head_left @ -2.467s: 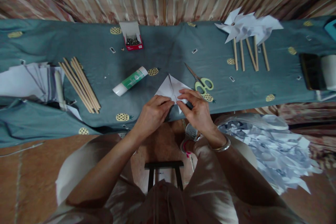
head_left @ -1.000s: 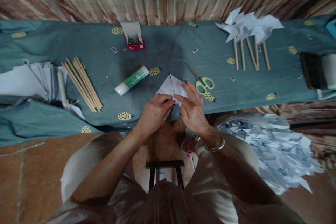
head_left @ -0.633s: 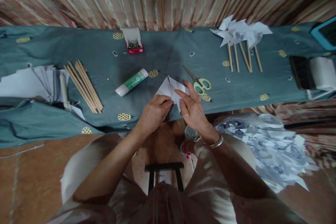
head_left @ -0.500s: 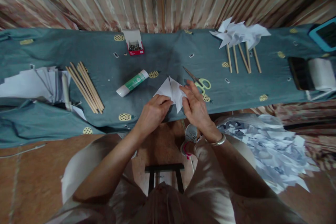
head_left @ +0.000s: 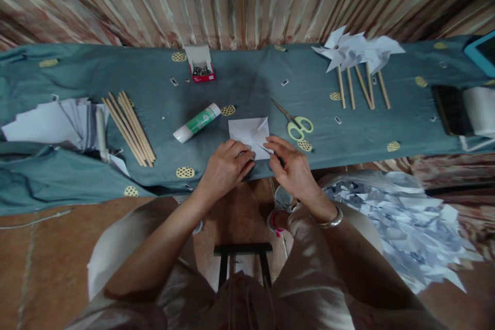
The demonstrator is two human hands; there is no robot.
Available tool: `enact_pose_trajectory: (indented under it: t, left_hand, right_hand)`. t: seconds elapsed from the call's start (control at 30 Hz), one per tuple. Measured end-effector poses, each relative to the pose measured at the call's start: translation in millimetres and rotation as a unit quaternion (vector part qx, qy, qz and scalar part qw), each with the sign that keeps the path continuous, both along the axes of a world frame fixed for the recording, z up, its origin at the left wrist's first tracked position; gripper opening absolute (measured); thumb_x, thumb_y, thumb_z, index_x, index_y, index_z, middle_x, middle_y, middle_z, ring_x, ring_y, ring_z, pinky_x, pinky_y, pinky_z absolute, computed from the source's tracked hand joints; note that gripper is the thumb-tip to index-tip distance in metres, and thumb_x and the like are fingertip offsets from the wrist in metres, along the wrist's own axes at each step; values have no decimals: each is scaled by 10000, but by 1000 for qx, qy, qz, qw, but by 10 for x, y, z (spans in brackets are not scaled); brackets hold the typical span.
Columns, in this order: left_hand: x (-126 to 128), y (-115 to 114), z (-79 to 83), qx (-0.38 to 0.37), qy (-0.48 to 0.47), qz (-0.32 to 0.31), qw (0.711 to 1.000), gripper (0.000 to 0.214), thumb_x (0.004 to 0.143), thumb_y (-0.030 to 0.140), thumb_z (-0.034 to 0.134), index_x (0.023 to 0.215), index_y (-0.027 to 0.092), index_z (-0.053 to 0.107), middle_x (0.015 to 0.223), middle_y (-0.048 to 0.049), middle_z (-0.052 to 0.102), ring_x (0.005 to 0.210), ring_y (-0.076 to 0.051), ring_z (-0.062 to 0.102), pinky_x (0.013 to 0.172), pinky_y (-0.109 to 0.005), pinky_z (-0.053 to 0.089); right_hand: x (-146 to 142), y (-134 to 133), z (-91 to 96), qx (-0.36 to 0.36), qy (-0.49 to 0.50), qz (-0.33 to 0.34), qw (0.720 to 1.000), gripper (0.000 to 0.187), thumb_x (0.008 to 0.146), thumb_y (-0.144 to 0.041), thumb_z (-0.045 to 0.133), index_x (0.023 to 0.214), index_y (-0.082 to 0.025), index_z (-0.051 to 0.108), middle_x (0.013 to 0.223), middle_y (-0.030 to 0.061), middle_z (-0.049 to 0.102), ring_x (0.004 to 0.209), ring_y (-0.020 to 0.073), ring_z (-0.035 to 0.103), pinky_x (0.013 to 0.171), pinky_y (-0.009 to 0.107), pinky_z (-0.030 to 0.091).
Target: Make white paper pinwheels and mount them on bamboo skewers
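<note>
A small square sheet of white paper [head_left: 246, 130] lies near the table's front edge, cuts or creases running from its corners towards the middle. At its lower left, my left hand [head_left: 226, 165] has its fingers closed on the paper, thumb and forefinger near the centre. My right hand [head_left: 293, 169] grips the lower right side between thumb and bent fingers. To the right of the paper lie scissors [head_left: 293, 122] with light green handles. A white and green glue stick [head_left: 197, 122] rests on its side to the left.
Wooden sticks [head_left: 129, 131] and a stack of paper sheets [head_left: 50, 122] lie at the left. Behind the glue is a red box [head_left: 203, 77] of metal pins. Several paper pinwheels [head_left: 358, 51] lie far right, near a phone [head_left: 451, 108]. Below, paper scraps [head_left: 402, 227] fill a bag.
The paper's raised, folded points have come down, and it now lies as a flatter square. My right hand has moved slightly right and down; the left stays at the lower left side.
</note>
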State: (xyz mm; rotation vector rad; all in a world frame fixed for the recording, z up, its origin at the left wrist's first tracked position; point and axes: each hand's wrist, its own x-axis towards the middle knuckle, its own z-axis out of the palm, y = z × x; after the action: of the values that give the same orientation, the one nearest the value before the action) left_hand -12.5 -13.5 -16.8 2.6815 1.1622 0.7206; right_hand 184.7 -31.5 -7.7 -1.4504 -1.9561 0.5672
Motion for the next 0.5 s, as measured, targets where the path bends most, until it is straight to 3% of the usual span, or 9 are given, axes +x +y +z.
enact_pose_trajectory:
  t: [0.37,0.5]
  left_hand:
    - [40,-36,25,35,24,13,999,176,948,182,495,945,129,662,878,-72,671,817,-178,605,705,-277,496]
    - [13,-66,37,36,5,14,999,162,940,176,502,950,124,655,889,-69,681,802,-177,617,706,-271,503]
  right_hand:
    - [69,11,-11,25,-27,4,999,352,761,-68,513,1037,-206,682,1224,83,669,1116,246,625,1026,473,476]
    - [103,21,-1,6,16,14,1000,241,801,-156,614,1007,-243,702,1238,56,665,1145,247,603,1024,477,466]
